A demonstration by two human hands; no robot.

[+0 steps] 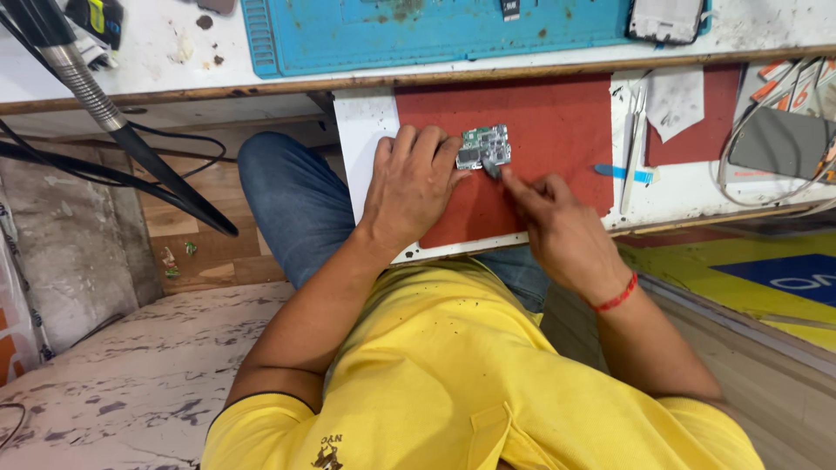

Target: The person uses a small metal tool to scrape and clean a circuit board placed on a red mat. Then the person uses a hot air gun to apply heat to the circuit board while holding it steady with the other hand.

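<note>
A small green-grey circuit board (485, 144) lies on the red mat (557, 130) of a pulled-out white tray. My left hand (411, 184) rests on the mat with its fingertips holding the board's left edge. My right hand (557, 226), with a red thread at the wrist, pinches a thin dark tool (493, 166) whose tip touches the board's lower edge.
Tweezers (634, 144), a blue pry tool (623, 172) and a paper scrap (675, 100) lie right of the mat. A blue work mat (418, 35) and a phone frame (666, 19) sit on the bench above. A gooseneck arm (104, 113) crosses the left. A grey device and cables (779, 144) are at the right.
</note>
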